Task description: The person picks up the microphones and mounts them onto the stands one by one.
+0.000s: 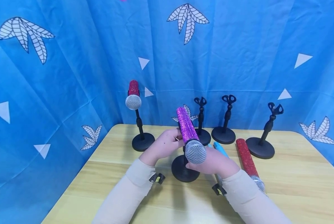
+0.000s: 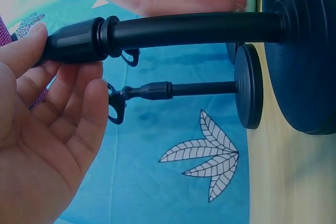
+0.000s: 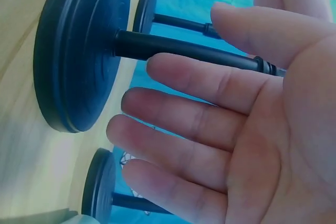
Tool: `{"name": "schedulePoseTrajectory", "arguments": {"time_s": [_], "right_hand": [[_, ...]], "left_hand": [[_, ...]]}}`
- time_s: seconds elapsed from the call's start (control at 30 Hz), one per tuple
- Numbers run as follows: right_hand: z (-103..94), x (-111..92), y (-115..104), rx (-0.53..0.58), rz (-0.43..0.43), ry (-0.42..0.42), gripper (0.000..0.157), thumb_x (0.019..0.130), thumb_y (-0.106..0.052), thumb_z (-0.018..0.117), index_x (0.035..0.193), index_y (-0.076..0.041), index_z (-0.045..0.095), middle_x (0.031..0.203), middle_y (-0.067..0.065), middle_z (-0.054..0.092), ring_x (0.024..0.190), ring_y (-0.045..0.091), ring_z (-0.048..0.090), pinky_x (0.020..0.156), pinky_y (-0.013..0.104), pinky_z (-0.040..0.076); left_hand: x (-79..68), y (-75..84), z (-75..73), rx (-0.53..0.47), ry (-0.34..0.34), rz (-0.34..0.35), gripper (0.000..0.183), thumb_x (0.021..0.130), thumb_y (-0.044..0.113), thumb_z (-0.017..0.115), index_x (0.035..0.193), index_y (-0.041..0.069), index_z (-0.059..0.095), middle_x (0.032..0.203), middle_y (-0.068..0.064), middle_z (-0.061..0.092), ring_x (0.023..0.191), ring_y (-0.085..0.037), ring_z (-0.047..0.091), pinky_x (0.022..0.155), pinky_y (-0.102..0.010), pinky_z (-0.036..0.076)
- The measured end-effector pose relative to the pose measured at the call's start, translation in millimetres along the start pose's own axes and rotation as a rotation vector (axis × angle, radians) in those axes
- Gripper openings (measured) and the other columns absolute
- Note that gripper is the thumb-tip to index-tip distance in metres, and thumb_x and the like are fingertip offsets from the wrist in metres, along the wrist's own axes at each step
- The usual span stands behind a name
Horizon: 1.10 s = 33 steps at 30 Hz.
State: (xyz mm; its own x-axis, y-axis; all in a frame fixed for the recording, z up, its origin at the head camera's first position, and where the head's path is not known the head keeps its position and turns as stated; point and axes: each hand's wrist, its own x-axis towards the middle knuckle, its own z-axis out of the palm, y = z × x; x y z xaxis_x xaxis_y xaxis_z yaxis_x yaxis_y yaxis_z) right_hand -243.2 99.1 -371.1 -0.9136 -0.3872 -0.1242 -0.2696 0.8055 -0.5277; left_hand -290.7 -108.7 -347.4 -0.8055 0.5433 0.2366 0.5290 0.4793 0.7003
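Observation:
A purple glittery microphone with a silver mesh head sits tilted atop a black desk stand, its head toward me. My left hand grips the stand just below the microphone; in the left wrist view, thumb and fingers lie around the thick upper collar. On the other side, my right hand is beside the stand's pole, its fingers extended and spread in the right wrist view. The microphone head hides part of the right hand and the pole in the head view.
A red microphone rests on a stand at the left. Three black stands with forked clips line the back and right. Another red microphone and a light blue one, partly hidden, lie on the wooden table.

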Motion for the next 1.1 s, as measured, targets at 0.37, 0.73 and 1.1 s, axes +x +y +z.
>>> {"name": "schedulePoseTrajectory", "arguments": {"time_s": [0.37,0.73,1.1], "right_hand": [[-12.5,3.2,-3.9,0.008,-0.060,0.204,0.034,0.091,-0.046,0.073,0.104,-0.014,0.071,0.070,-0.006,0.060,0.062,0.013,0.057,0.058,0.033,0.049],[-11.9,4.8,-10.5,0.169,-0.207,0.369,0.059,0.095,-0.044,0.069,0.143,-0.015,0.049,0.109,0.002,0.071,0.081,0.014,0.066,0.068,0.035,0.054],[-4.6,9.8,-10.8,0.236,-0.252,0.347,0.038,0.094,-0.022,0.074,0.128,-0.008,0.064,0.102,0.001,0.071,0.080,0.014,0.066,0.069,0.032,0.057]], "left_hand": [[-0.3,2.0,0.4,0.026,0.008,-0.021,0.011,0.099,0.017,0.064,0.104,0.017,0.074,0.098,0.007,0.067,0.095,-0.013,0.062,0.081,-0.035,0.052],[0.5,3.9,0.5,0.045,0.027,0.024,0.014,0.099,0.015,0.064,0.105,0.015,0.076,0.103,0.006,0.068,0.094,-0.014,0.061,0.078,-0.033,0.052],[-1.5,4.7,0.5,0.118,0.087,0.071,0.022,0.101,0.015,0.061,0.119,0.014,0.074,0.117,0.003,0.067,0.106,-0.014,0.060,0.086,-0.035,0.052]]}}
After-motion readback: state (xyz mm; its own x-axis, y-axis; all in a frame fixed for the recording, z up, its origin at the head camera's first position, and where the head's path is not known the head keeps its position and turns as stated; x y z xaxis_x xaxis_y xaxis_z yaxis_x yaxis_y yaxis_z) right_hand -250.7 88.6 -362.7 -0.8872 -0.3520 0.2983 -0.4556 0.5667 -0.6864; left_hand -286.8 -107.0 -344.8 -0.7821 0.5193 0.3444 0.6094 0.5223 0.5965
